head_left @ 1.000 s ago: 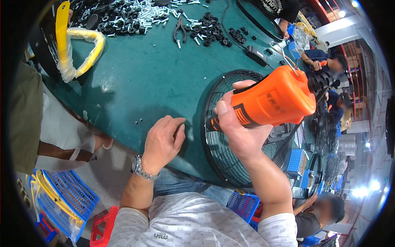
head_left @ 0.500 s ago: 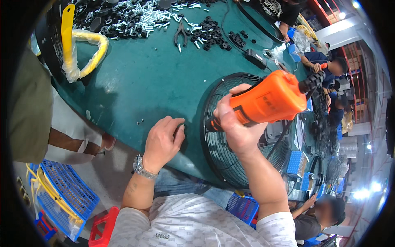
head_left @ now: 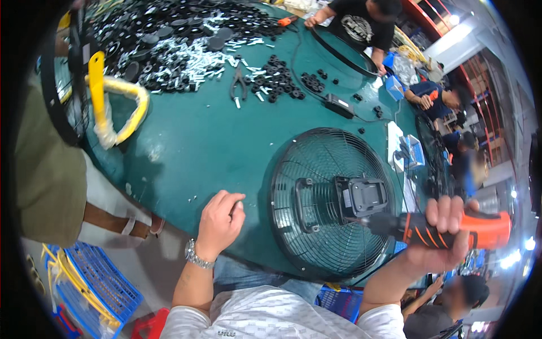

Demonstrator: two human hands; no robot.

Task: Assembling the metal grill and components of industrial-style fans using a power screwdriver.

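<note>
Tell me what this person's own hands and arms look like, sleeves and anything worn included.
The left hand and right hand wear no gloves. A silver-coloured metal watch with a link band is on the left wrist; nothing shows on the right one. The short left sleeve and right sleeve are whitish-grey, with a faint pattern.

A grey floor (head_left: 161, 279) lies below the near left edge of the green table (head_left: 186, 135). Beyond the table's right side rise red-framed racks (head_left: 480, 107) and a pale beam (head_left: 449, 40), with bright white lamps (head_left: 511, 259) glaring farther out from it.
</note>
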